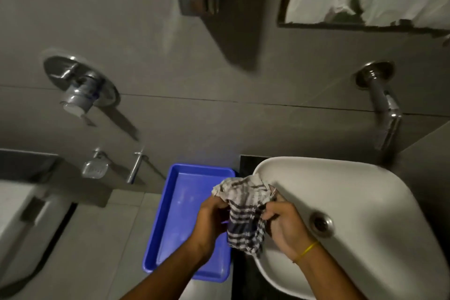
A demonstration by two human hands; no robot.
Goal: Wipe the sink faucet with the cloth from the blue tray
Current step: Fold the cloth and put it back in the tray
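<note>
Both hands bunch the checked cloth (pixel 246 217) over the sink's (pixel 365 178) left rim.
Left hand (pixel 211 221) and right hand (pixel 285 224) pinch its edges; blue tray (pixel 168 214) sits empty, faucet (pixel 382 100) well apart; loose folds may slip.

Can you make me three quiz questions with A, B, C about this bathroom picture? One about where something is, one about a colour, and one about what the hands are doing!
1. Where is the blue tray?
A. left of the sink
B. inside the sink
C. on the wall

2. What colour is the band on the right wrist?
A. red
B. yellow
C. green

3. What is happening with the checked cloth?
A. it lies in the tray
B. it hangs on the faucet
C. both hands hold it

Answers: 1 A, the tray sits beside the basin's left edge. 2 B, the band is plainly yellow. 3 C, the left hand and right hand grip it above the tray and sink.
</note>
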